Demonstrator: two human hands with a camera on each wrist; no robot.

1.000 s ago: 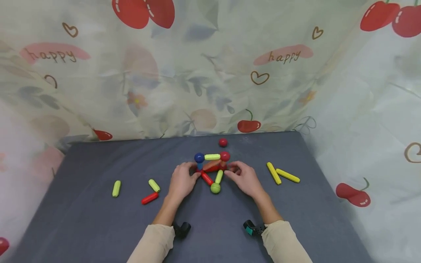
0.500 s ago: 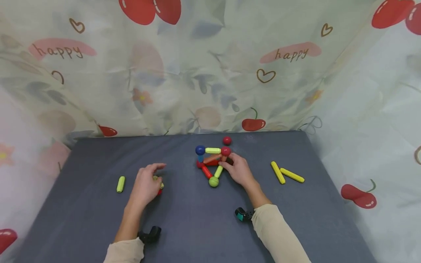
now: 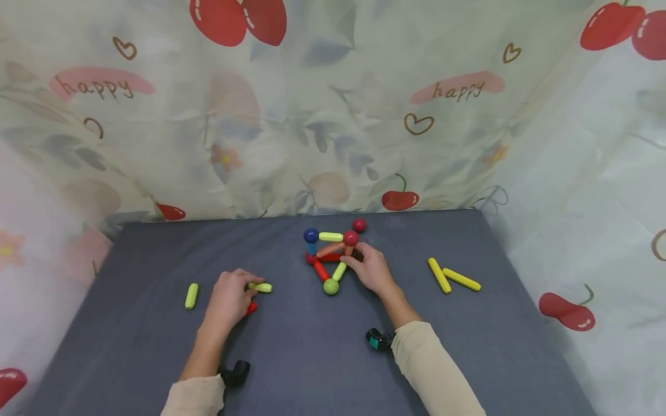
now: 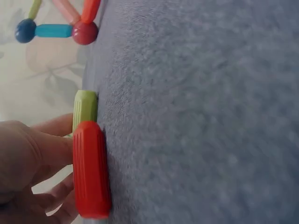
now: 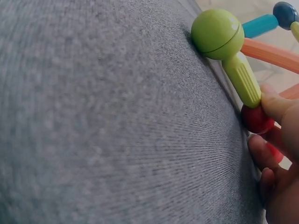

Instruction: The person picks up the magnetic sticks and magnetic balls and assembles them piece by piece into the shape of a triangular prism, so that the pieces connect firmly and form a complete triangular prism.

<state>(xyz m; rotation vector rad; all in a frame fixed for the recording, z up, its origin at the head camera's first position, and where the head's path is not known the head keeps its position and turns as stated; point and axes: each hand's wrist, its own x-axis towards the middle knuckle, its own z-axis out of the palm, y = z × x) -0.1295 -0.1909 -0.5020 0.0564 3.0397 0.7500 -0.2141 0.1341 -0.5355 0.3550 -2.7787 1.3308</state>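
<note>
My left hand [image 3: 233, 300] pinches a light green magnetic stick [image 3: 262, 287] between thumb and fingers, low over the table. A red stick [image 4: 91, 170] lies right beside it, partly behind the hand in the head view. My right hand [image 3: 370, 268] grips the near right corner of a magnetic ball-and-stick frame [image 3: 321, 270], its thumb and fingers around a dark red ball [image 5: 257, 119]. The frame's base has a green ball [image 3: 330, 286] at the front. A blue ball [image 3: 311, 235] and a red ball [image 3: 351, 238] top its uprights, joined by a light green stick [image 3: 330, 237].
A loose red ball [image 3: 359, 225] sits behind the frame near the table's back edge. Two yellow sticks [image 3: 440, 275] lie to the right. Another light green stick [image 3: 191, 296] lies left of my left hand. A patterned cloth [image 3: 291, 115] hangs behind the dark table [image 3: 302, 358].
My left hand has left the frame for the loose sticks at the left and taken hold of a light green one, turning it. My right hand has closed on the frame's corner, which shifted slightly.
</note>
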